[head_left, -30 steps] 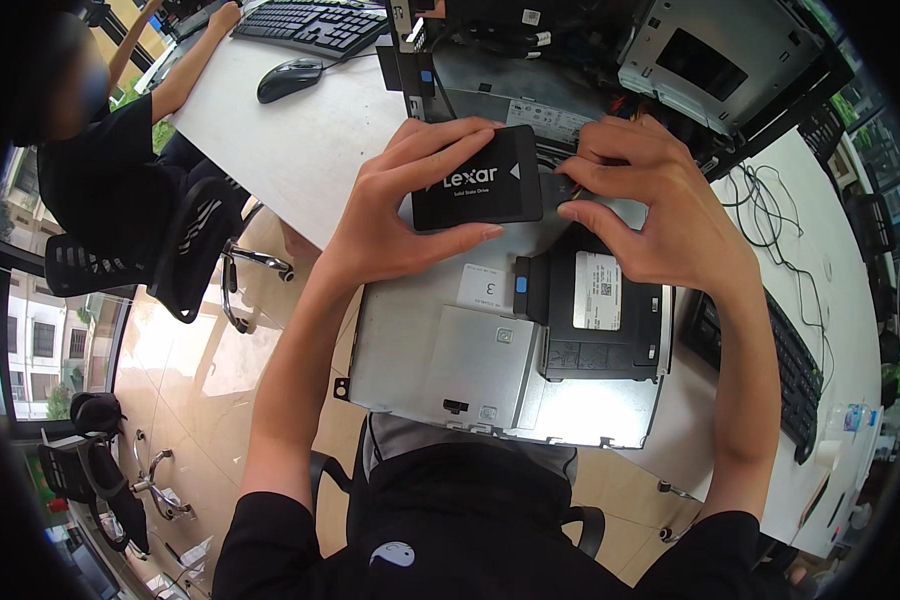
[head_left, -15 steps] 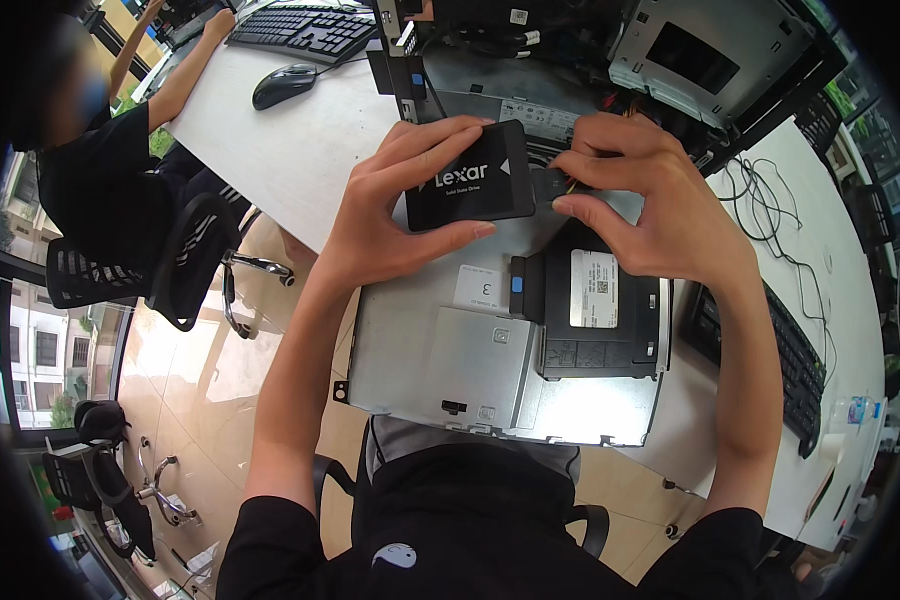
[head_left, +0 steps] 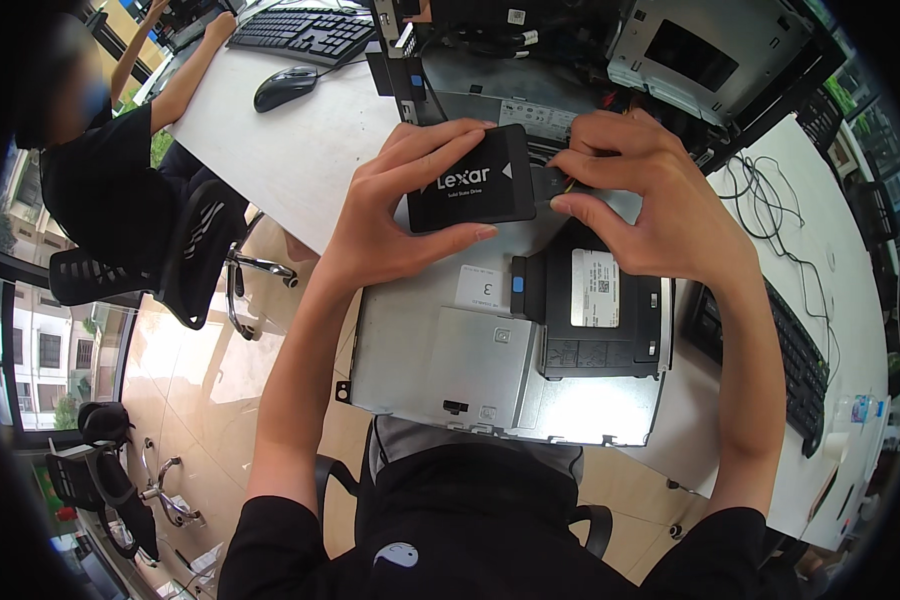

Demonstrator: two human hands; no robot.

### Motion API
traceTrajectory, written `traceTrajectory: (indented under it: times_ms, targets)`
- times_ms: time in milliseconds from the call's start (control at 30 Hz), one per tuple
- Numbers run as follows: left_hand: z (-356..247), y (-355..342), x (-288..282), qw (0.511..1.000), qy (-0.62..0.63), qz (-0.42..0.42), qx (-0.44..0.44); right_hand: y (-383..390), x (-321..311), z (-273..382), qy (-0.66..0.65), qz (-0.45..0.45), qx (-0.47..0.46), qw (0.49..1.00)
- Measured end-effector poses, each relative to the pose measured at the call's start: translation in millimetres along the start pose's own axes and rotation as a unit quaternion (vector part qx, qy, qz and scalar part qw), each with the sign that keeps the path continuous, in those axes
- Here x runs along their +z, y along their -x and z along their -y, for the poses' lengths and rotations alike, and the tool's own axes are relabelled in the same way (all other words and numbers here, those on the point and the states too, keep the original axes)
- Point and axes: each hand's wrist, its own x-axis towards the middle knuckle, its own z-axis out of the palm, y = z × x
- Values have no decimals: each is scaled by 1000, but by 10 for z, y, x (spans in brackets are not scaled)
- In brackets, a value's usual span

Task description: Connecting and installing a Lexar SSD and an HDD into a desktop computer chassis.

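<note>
Drive (head_left: 473, 190), black, flat: judged light, stiff; best held by edges. Gripped by left hand (head_left: 378, 212); plug (head_left: 547, 186) pinched by right hand (head_left: 660, 205).

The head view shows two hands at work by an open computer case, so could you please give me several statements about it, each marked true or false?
1. The left hand holds a flat, black, rectangular drive. True.
2. The right hand is empty. False: its fingers are at a small dark cable connector beside the drive.
3. A black computer mouse lies on the white desk. True.
4. The drive lies flat on the floor. False: it is held up in the left hand.
5. A white rectangular label is on the black box-shaped plastic unit. True.
</note>
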Motion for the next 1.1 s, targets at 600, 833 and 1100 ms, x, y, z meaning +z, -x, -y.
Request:
traceTrajectory:
  times_ms: [600,833,1100]
  targets:
    - [-9,8,1,1000,-13,6,12,-9,61,11,11,5,-14,1000]
    - [-58,8,-39,999,-34,27,2,-36,145,40,65,7,-58,996]
    - [-83,-13,5,998,-64,-17,1,-52,-78,-5,-23,-30,41,998]
